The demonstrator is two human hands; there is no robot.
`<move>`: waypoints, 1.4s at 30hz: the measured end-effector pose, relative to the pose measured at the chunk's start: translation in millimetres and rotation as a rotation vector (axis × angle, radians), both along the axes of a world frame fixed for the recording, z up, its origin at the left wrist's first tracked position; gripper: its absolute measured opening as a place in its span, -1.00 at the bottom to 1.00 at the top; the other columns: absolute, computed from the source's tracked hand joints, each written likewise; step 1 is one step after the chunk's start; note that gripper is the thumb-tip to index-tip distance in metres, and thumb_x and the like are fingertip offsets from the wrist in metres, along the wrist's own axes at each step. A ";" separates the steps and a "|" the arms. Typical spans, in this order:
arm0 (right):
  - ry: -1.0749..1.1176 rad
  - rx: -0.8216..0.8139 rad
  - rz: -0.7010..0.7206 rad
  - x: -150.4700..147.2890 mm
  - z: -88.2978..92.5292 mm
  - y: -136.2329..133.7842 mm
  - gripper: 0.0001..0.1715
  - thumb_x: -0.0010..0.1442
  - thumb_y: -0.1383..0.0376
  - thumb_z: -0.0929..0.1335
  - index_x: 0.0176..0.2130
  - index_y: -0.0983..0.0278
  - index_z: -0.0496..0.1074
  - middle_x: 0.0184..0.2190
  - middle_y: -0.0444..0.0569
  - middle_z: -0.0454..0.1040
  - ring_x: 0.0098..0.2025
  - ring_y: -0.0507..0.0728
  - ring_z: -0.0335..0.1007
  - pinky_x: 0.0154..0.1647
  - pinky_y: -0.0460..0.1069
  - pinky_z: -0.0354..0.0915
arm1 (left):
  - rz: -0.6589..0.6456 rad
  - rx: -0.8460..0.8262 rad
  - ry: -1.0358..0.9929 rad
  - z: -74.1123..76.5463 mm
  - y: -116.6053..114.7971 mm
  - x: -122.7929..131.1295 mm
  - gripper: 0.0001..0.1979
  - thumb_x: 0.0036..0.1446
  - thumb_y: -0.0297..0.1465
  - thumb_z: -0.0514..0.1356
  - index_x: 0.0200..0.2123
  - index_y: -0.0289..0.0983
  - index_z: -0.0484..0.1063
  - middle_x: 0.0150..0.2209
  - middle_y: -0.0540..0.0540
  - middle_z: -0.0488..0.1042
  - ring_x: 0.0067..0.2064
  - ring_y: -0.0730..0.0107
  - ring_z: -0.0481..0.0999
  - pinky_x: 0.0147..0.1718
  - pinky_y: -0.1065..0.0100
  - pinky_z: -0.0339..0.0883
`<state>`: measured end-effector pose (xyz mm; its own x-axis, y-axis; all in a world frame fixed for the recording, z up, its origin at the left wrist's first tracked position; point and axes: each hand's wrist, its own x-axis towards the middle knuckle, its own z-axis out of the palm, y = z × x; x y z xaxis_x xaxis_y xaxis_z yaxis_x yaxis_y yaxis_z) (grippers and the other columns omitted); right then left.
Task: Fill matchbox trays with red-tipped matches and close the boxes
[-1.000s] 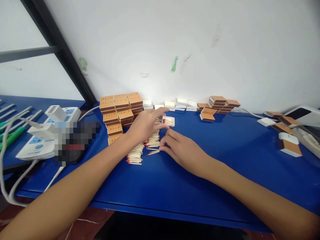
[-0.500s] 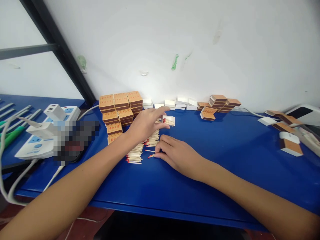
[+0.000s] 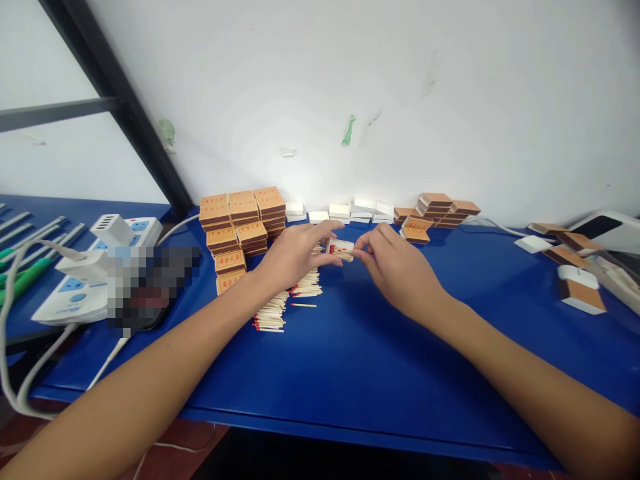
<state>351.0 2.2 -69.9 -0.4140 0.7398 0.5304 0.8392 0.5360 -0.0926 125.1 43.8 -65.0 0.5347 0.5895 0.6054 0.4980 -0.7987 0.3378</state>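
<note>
My left hand [image 3: 293,253] grips a small white matchbox tray [image 3: 347,244] between thumb and fingers, with its open side towards me. Red-headed matches [image 3: 341,252] lie in the tray. At its right end, my right hand [image 3: 400,270] pinches matches whose heads reach into the tray; how many is unclear. Below my left hand, loose matches are spread in two heaps, a nearer heap [image 3: 271,313] and a farther heap [image 3: 307,285] partly hidden by the hand. One single match [image 3: 304,305] lies apart on the blue table [image 3: 350,373].
Stacked matchboxes [image 3: 230,233] stand left of my hands. White trays [image 3: 340,212] line the wall, with more boxes [image 3: 435,208] to their right. A power strip [image 3: 75,297] and a blurred-out phone [image 3: 155,287] lie left; loose sleeves and box parts [image 3: 583,293] lie far right.
My right hand has risen from the table beside the match heaps to the tray, bringing the pinched matches along. A single match now lies where its fingers were. My left hand still holds the tray.
</note>
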 end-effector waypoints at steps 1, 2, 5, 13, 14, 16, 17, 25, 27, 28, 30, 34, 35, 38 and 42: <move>-0.003 0.011 -0.023 1.7 -1.0 2.5 -0.78 0.49 0.23 0.25 -0.12 0.29 0.41 -0.18 0.07 0.42 -0.22 0.20 0.39 -0.33 0.02 0.23 | -0.006 -0.007 -0.012 1.4 -2.5 1.5 -0.40 0.09 -0.26 0.50 0.16 -0.19 0.43 -0.09 -0.10 0.68 -0.08 0.28 0.69 -0.13 0.36 0.48; -0.008 0.018 -0.036 2.5 -2.1 3.9 -0.79 0.49 0.23 0.26 -0.13 0.29 0.41 -0.18 0.07 0.42 -0.21 0.20 0.39 -0.34 0.02 0.21 | -0.011 -0.015 -0.020 2.8 -5.1 3.1 -0.40 0.08 -0.25 0.50 0.16 -0.18 0.43 -0.08 -0.09 0.69 -0.09 0.29 0.69 -0.13 0.37 0.48; -0.021 0.023 -0.024 1.7 -3.9 3.7 -0.77 0.50 0.22 0.24 -0.12 0.29 0.40 -0.16 0.09 0.42 -0.18 0.21 0.39 -0.36 0.02 0.19 | -0.029 -0.025 -0.037 5.3 -11.4 6.9 -0.40 0.07 -0.27 0.50 0.15 -0.16 0.44 -0.08 -0.07 0.69 -0.11 0.32 0.70 -0.12 0.37 0.49; -0.003 0.014 0.051 2.3 2.1 0.9 -0.78 0.51 0.26 0.19 -0.09 0.26 0.38 -0.15 0.09 0.43 -0.17 0.21 0.37 -0.27 0.05 0.24 | -0.023 -0.080 -0.055 7.9 -13.6 8.2 -0.43 0.09 -0.28 0.50 0.14 -0.14 0.44 -0.08 -0.05 0.69 -0.15 0.34 0.70 -0.11 0.35 0.50; -0.003 0.015 0.051 3.0 3.0 1.1 -0.78 0.51 0.27 0.19 -0.09 0.26 0.38 -0.15 0.09 0.43 -0.17 0.21 0.37 -0.25 0.05 0.25 | -0.015 -0.091 -0.062 8.8 -13.6 7.9 -0.44 0.08 -0.28 0.50 0.13 -0.14 0.45 -0.09 -0.05 0.69 -0.16 0.35 0.70 -0.11 0.36 0.49; -0.001 0.013 0.049 4.0 4.8 1.4 -0.79 0.50 0.27 0.19 -0.08 0.27 0.38 -0.16 0.09 0.42 -0.17 0.22 0.37 -0.23 0.06 0.25 | -0.005 -0.109 -0.077 10.3 -13.5 7.5 -0.44 0.07 -0.28 0.50 0.12 -0.16 0.45 -0.10 -0.06 0.70 -0.14 0.34 0.70 -0.10 0.37 0.48; 0.005 0.009 0.048 4.2 5.8 1.3 -0.79 0.50 0.27 0.20 -0.08 0.27 0.38 -0.16 0.09 0.42 -0.16 0.21 0.38 -0.23 0.06 0.25 | -0.004 -0.116 -0.085 10.8 -13.5 7.3 -0.43 0.06 -0.28 0.51 0.12 -0.16 0.46 -0.10 -0.06 0.70 -0.13 0.33 0.70 -0.09 0.37 0.48; 0.186 -0.085 0.256 -15.9 7.1 -20.1 -0.86 0.46 0.29 0.28 -0.13 0.23 0.43 -0.23 0.01 0.43 -0.25 0.13 0.39 -0.23 0.03 0.30 | 0.046 -0.121 -0.077 7.9 -7.4 3.1 -0.48 0.12 -0.38 0.48 0.13 -0.18 0.45 -0.08 -0.06 0.69 -0.05 0.29 0.70 -0.07 0.36 0.50; 0.176 -0.191 0.365 -25.5 1.6 -29.0 -0.87 0.45 0.28 0.29 -0.12 0.23 0.45 -0.21 0.00 0.45 -0.23 0.11 0.42 -0.20 0.02 0.35 | 0.081 -0.112 -0.083 7.5 -5.2 1.6 -0.49 0.12 -0.38 0.48 0.13 -0.17 0.45 -0.07 -0.07 0.68 -0.03 0.25 0.69 -0.04 0.31 0.51; 0.160 -0.233 0.391 -30.1 -1.7 -32.7 -0.87 0.45 0.27 0.31 -0.10 0.23 0.45 -0.18 0.01 0.45 -0.22 0.11 0.42 -0.19 0.02 0.36 | 0.096 -0.106 -0.088 7.4 -4.4 1.1 -0.47 0.11 -0.35 0.49 0.12 -0.17 0.46 -0.07 -0.07 0.68 -0.03 0.23 0.69 -0.03 0.28 0.51; 0.117 -0.284 0.408 -37.6 -8.0 -37.8 -0.85 0.44 0.23 0.33 -0.07 0.25 0.45 -0.15 0.01 0.46 -0.23 0.11 0.43 -0.21 0.02 0.37 | 0.111 -0.093 -0.090 7.1 -3.4 0.9 -0.45 0.08 -0.31 0.50 0.12 -0.16 0.46 -0.08 -0.08 0.68 -0.04 0.20 0.70 -0.01 0.24 0.52; 0.068 -0.277 0.395 -44.2 -14.6 -38.5 -0.85 0.44 0.25 0.32 -0.09 0.26 0.46 -0.15 0.02 0.47 -0.24 0.11 0.43 -0.23 0.03 0.38 | 0.102 -0.074 -0.088 5.6 -2.6 1.4 -0.45 0.07 -0.31 0.51 0.11 -0.16 0.46 -0.09 -0.09 0.69 -0.05 0.21 0.70 -0.04 0.25 0.54; 0.065 -0.270 0.394 -44.5 -15.0 -37.5 -0.85 0.44 0.26 0.32 -0.09 0.27 0.47 -0.16 0.02 0.47 -0.23 0.11 0.43 -0.22 0.03 0.39 | 0.099 -0.069 -0.089 5.3 -2.4 1.6 -0.45 0.07 -0.31 0.51 0.11 -0.16 0.46 -0.09 -0.09 0.69 -0.05 0.21 0.70 -0.04 0.25 0.54; 0.059 -0.264 0.396 -44.2 -15.1 -35.2 -0.86 0.44 0.28 0.32 -0.11 0.27 0.47 -0.17 0.02 0.46 -0.21 0.12 0.44 -0.20 0.04 0.40 | 0.099 -0.057 -0.085 5.4 -2.1 1.6 -0.45 0.07 -0.31 0.51 0.11 -0.16 0.45 -0.09 -0.07 0.69 -0.06 0.21 0.70 -0.05 0.24 0.54; 0.031 -0.250 0.372 -44.3 -14.6 -34.9 -0.84 0.44 0.26 0.32 -0.10 0.28 0.47 -0.17 0.03 0.46 -0.21 0.14 0.44 -0.22 0.05 0.40 | 0.104 -0.060 -0.082 7.6 -2.8 1.4 -0.45 0.07 -0.30 0.51 0.11 -0.16 0.45 -0.10 -0.08 0.69 -0.06 0.20 0.70 -0.04 0.25 0.54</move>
<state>306.7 -32.7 -84.5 -0.6628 0.6508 0.3703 0.5884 0.7586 -0.2799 126.4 41.0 -57.3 0.4189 0.6760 0.6063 0.5461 -0.7210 0.4265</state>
